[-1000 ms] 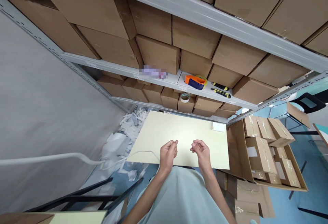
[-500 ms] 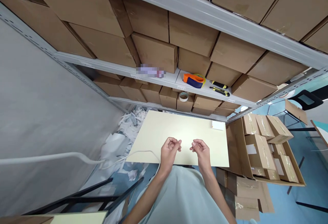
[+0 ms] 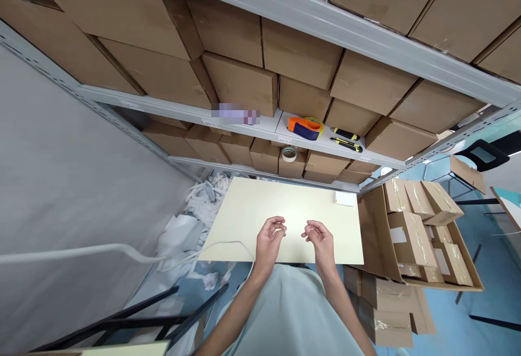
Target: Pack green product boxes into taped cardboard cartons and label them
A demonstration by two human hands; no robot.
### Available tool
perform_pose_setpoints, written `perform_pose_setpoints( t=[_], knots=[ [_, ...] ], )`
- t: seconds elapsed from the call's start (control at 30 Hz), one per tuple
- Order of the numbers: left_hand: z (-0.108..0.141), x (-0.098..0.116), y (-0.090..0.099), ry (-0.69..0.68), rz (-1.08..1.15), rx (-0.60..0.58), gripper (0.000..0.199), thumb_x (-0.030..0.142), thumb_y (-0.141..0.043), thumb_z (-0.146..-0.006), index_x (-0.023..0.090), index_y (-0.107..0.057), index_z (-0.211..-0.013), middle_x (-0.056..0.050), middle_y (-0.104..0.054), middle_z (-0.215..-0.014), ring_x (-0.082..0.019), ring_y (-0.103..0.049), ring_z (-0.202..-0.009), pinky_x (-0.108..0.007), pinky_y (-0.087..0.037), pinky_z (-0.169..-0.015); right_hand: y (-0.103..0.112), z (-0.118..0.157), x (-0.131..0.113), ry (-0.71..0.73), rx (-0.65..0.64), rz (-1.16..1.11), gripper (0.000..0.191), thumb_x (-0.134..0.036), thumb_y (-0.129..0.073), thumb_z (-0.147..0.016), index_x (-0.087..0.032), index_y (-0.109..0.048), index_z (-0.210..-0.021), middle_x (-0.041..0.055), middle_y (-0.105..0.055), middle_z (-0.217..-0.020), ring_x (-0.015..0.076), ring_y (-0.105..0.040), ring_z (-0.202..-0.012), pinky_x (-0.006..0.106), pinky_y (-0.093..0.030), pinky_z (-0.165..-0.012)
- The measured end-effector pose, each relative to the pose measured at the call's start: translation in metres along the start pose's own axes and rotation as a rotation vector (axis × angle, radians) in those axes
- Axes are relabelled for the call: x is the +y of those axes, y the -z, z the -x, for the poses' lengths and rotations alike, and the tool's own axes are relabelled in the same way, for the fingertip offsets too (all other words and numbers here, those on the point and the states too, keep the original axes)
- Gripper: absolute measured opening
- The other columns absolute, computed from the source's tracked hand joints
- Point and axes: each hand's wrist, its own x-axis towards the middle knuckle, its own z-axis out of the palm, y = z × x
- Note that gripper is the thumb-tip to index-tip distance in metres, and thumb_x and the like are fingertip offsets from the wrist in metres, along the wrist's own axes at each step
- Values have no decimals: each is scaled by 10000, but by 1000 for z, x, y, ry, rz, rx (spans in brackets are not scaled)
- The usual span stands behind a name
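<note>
Head camera: we held our left hand [image 3: 267, 239] over the pale tabletop [image 3: 285, 196], fingers loosely curved and released. Our right hand [image 3: 323, 241] was curled; we could not tell whether it grasped anything. The white box [image 3: 344, 198] lay near the tabletop's far right corner.

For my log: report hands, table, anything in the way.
Left hand, right hand over table, fingers curled, nothing visibly held. White box near table's far-right corner. White cable crosses near-left corner.

Packet [image 3: 345, 199] on the table [image 3: 260, 198] near its far right corner, shelving [image 3: 285, 3] behind, paper scraps [image 3: 203, 204] left, box-filled carton [image 3: 376, 234] right.
</note>
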Motion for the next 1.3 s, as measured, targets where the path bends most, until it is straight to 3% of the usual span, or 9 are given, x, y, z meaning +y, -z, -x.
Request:
perform_pose_setpoints(
  t=[0.13, 0.37, 0.57, 0.9, 1.07, 1.3],
  knots=[
    [0, 3, -2, -4, -5, 5, 258, 309, -754, -756, 213, -694, -988, -65, -744, -1007, -196, -707, -845, -319, -578, -743, -1, 0, -3, -10, 9, -14, 427, -549, -904, -780, -207, -817, -1020, 81, -803, -953, 225, -755, -781, 328, -529, -699],
    [-1, 3, -2, 6, -16, 5, 262, 325, -742, -754, 210, -704, -986, -58, -735, -1011, -163, -655, -786, -288, -533, -693, 0, -1, 0, 5, 18, -11, 354, -424, -907, -733, -213, -810, -1002, 27, -757, -818, 214, -733, -757, 317, -517, -700],
    [-2, 3, -1, -8, -43, 5, 231, 304, -711, -762, 214, -712, -975, -57, -742, -1004, -162, -643, -771, -290, -538, -694, -1, -2, -1, 6, 34, -14, 345, -461, -866, -779, -210, -819, -1011, 66, -797, -941, 214, -751, -778, 314, -524, -691],
    [-3, 6, -1, -13, -51, 9, 240, 313, -713, -759, 215, -729, -977, -77, -758, -1046, -185, -673, -829, -283, -529, -678, -3, -2, 0, 14, 27, -19, 316, -404, -888, -744, -217, -779, -974, 16, -731, -813, 197, -712, -721, 309, -506, -679],
    [-4, 6, -1, 4, -58, -6, 267, 318, -721, -749, 214, -733, -995, -34, -718, -895, -160, -600, -741, -269, -474, -648, -4, -1, -2, 14, 36, -18, 309, -439, -868, -776, -213, -788, -972, 19, -729, -831, 199, -718, -735, 314, -513, -691],
    [-2, 6, 1, -14, -70, -5, 257, 312, -709, -755, 213, -731, -992, -26, -706, -856, -161, -601, -722, -273, -456, -646, -5, 0, 0, 16, 44, -30, 295, -461, -838, -794, -219, -783, -954, 4, -697, -786, 195, -708, -716, 310, -523, -677]
  ],
)
